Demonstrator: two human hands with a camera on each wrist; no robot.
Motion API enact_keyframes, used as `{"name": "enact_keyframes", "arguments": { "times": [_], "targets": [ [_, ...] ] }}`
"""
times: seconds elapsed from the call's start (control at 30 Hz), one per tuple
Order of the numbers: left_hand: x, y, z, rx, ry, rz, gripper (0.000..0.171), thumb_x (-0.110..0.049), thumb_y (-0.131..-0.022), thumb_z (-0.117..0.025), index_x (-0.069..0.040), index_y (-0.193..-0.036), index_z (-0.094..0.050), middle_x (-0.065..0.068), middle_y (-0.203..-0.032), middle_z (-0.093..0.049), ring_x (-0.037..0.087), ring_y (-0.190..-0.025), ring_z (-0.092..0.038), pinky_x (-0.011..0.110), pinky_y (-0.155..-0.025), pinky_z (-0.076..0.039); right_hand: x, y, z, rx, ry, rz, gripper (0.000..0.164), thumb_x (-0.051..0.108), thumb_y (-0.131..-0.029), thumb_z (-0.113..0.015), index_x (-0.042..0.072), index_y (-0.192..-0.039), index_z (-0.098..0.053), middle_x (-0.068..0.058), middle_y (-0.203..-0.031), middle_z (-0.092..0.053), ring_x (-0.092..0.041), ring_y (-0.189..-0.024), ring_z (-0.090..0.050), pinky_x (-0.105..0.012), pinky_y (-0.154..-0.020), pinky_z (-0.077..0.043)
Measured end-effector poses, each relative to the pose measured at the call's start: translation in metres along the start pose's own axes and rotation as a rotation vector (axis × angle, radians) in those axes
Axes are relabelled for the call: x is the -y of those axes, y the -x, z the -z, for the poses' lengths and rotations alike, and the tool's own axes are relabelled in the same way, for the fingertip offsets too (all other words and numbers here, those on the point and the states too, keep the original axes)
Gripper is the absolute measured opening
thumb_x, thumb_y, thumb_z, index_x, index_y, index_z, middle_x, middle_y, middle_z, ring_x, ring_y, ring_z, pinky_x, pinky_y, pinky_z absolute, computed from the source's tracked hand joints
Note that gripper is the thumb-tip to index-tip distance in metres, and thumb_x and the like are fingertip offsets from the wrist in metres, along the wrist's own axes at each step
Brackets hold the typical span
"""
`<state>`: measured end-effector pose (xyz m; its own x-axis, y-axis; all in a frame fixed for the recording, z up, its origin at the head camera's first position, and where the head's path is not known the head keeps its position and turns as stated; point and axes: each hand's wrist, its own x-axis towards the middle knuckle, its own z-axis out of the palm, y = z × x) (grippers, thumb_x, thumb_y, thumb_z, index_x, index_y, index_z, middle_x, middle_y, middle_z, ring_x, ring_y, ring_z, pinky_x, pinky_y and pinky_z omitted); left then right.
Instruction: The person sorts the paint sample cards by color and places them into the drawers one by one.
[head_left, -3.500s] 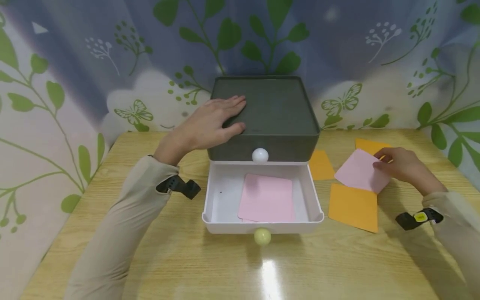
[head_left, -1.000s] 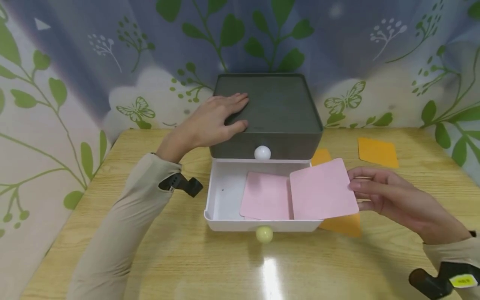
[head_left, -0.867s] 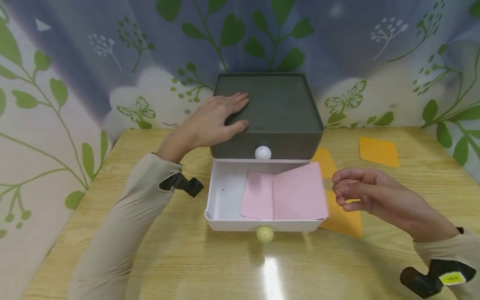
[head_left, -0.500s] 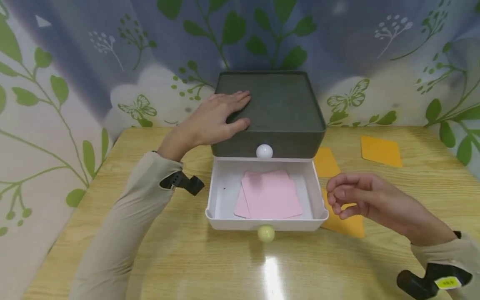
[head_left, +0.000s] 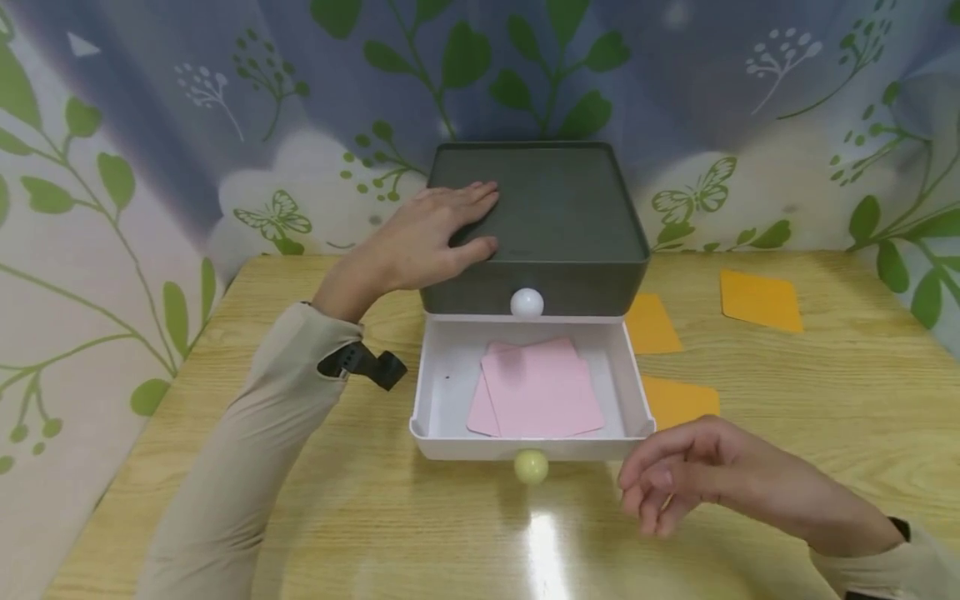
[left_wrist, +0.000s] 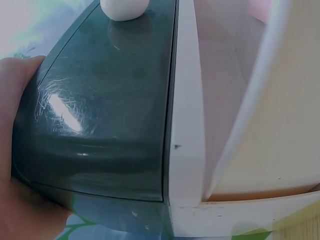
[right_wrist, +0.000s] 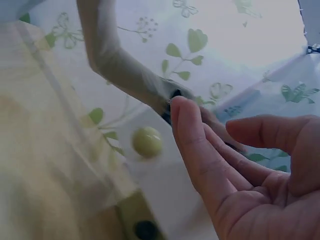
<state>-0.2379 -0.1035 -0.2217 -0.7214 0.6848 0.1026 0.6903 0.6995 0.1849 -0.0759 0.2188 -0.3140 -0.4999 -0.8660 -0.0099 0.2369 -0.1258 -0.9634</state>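
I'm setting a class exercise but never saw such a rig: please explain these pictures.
No machine: a person works bare-handed. The wide picture is from the head; small black cameras on the left and right wrists took the close-ups, in that order. On the light wooden table stands a dark grey-green, plastic-looking box, its white lower drawer pulled out, with overlapping pink, squarish cards inside. Three squarish orange cards lie to its right. The left hand rests on the box top; the right hand, fingers loosely bent, is near the drawer's front corner. Neither holds anything.

Wood-grain table (head_left: pixel 420 533) bears drawer box (head_left: pixel 562 208), apparently three orange cards (head_left: pixel 761 301).
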Motion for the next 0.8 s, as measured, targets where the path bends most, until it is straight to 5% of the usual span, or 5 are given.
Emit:
{"name": "enact_keyframes", "arguments": {
  "times": [0.3, 0.53, 0.8],
  "targets": [
    [0.001, 0.0, 0.001, -0.003, 0.008, -0.014, 0.065, -0.04, -0.1, -0.042, -0.002, -0.15, -0.029, 0.012, -0.157, -0.023, 0.025, -0.145, -0.022, 0.041, -0.117, -0.017, -0.037, -0.027, -0.021, 0.112, -0.092, -0.011, 0.04, -0.003, -0.102, -0.033, -0.007, -0.142, -0.036, -0.029, -0.135, -0.05, -0.037, -0.116, -0.058, -0.051, -0.095, -0.046],
    [0.0, 0.001, 0.0, -0.009, 0.009, -0.011, 0.065, -0.039, -0.1, -0.042, -0.001, -0.15, -0.029, 0.012, -0.157, -0.024, 0.025, -0.145, -0.022, 0.039, -0.117, -0.017, -0.036, -0.044, -0.028, 0.122, -0.1, 0.001, 0.041, -0.003, -0.102, -0.035, -0.005, -0.142, -0.032, -0.034, -0.141, -0.039, -0.042, -0.12, -0.054, -0.056, -0.098, -0.042],
    [-0.001, 0.001, -0.001, -0.001, -0.009, 0.004, 0.065, -0.039, -0.1, -0.04, -0.002, -0.151, -0.027, 0.012, -0.158, -0.022, 0.024, -0.145, -0.02, 0.039, -0.118, -0.014, -0.03, -0.048, -0.018, 0.065, -0.093, -0.043, 0.048, 0.002, -0.101, -0.038, -0.008, -0.146, -0.025, -0.025, -0.141, -0.044, -0.039, -0.118, -0.055, -0.05, -0.099, -0.045]
  ]
}}
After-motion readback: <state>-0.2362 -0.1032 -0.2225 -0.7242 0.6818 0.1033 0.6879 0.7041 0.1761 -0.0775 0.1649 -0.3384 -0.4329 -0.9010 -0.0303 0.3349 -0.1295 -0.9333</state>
